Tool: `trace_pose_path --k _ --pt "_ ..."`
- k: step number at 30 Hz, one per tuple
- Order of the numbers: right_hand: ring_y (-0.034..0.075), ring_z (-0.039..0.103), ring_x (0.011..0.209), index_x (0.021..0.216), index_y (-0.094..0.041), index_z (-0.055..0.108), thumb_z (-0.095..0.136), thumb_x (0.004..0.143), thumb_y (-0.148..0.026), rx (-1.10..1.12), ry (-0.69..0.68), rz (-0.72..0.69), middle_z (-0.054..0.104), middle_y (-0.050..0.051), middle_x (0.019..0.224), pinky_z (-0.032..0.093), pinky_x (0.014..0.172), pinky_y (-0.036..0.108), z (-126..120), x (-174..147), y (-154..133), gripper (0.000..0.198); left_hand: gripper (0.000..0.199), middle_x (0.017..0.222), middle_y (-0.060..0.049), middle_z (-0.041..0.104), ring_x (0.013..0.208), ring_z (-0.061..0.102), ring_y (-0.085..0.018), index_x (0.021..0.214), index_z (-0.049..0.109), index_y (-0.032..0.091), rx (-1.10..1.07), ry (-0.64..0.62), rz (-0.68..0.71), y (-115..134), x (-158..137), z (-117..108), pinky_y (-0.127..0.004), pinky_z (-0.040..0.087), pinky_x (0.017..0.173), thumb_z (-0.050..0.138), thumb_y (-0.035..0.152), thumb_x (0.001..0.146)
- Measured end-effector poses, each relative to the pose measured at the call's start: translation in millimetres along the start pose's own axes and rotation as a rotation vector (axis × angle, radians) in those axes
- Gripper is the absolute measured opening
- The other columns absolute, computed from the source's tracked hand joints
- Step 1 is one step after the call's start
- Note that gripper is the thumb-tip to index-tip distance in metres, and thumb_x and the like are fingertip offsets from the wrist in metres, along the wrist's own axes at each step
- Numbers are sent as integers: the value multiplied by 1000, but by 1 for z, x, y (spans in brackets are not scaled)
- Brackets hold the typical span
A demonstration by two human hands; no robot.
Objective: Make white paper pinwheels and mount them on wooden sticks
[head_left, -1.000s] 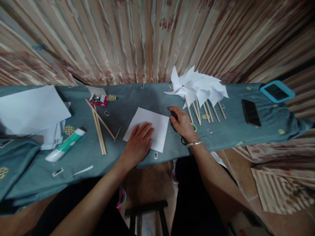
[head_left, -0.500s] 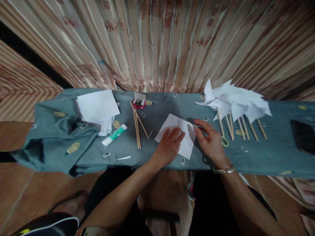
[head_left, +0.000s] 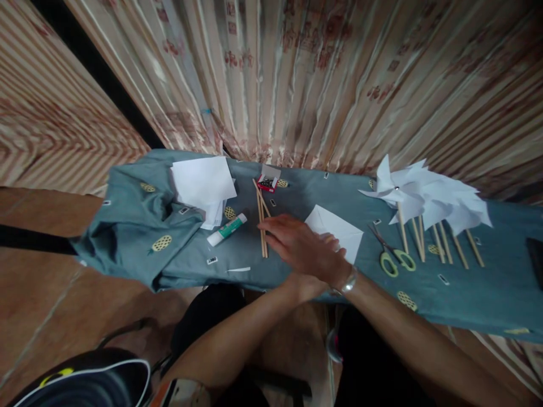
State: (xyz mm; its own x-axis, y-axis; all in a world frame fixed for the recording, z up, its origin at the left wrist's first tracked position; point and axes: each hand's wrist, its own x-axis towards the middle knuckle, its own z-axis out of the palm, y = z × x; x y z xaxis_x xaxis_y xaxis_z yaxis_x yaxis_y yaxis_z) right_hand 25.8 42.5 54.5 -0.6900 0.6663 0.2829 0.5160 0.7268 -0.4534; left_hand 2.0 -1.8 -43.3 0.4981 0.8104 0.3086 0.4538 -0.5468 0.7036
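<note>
A creased white square of paper point(head_left: 343, 229) lies on the cloth in front of me. My left hand point(head_left: 330, 242) rests on it, mostly covered by my right wrist, with a few outstretched fingertips showing on the sheet. Crossing over it, my right hand point(head_left: 292, 244) reaches left with its fingers extended and apart. Its fingertips are at the light wooden sticks point(head_left: 261, 217) and hide part of them; I see nothing held there. A small open red box of metal pins point(head_left: 267, 182) stands behind the sticks. To their left is a green and white glue stick point(head_left: 228, 229).
White paper pinwheels point(head_left: 436, 195) on sticks lie in a row at the right. Scissors point(head_left: 392, 254) with yellow-green handles lie in front of them. A stack of white paper point(head_left: 203, 180) is at the left. A dark phone point(head_left: 535, 254) sits at the right edge.
My right hand has left the paper's right corner and crossed over my left hand to the sticks. The view has swung, so the table appears shifted right. The scissors are now uncovered.
</note>
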Motion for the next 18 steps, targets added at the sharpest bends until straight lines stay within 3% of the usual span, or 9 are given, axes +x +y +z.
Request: trace_pose_path --k 3,5,10,14,18 --pt "25 61 111 120 -9 60 54 91 -8 -120 -187 -107 66 15 122 48 101 39 25 42 -3 30 35 145 -10 54 144 38 -26 131 55 19 81 -79 81 -2 -2 0 -51 23 124 47 27 97" --pt "27 57 117 124 -10 57 59 87 -7 -137 -219 -126 62 16 129 46 103 42 39 62 -2 37 35 145 -10 54 145 37 -24 131 56 19 146 -110 114 -2 -3 -2 -48 24 124 43 30 99" --pt "24 60 106 107 -11 64 59 90 -8 -134 -311 -151 68 14 111 45 99 39 55 74 8 18 38 144 -13 55 144 38 -27 131 57 15 188 -126 121 1 -5 -7 -51 24 123 40 30 100" --pt "20 63 92 106 -15 66 64 88 -13 88 -224 -22 71 8 98 46 85 33 31 57 16 18 39 145 -15 55 141 43 -27 134 55 12 139 -108 14 6 0 -11 -47 31 121 40 22 99" --pt "17 62 78 106 -18 71 70 84 -26 450 10 233 72 2 91 46 71 29 -14 24 37 23 37 136 -16 62 134 51 -26 128 59 12 92 -95 28 10 8 -24 -43 38 116 43 13 95"
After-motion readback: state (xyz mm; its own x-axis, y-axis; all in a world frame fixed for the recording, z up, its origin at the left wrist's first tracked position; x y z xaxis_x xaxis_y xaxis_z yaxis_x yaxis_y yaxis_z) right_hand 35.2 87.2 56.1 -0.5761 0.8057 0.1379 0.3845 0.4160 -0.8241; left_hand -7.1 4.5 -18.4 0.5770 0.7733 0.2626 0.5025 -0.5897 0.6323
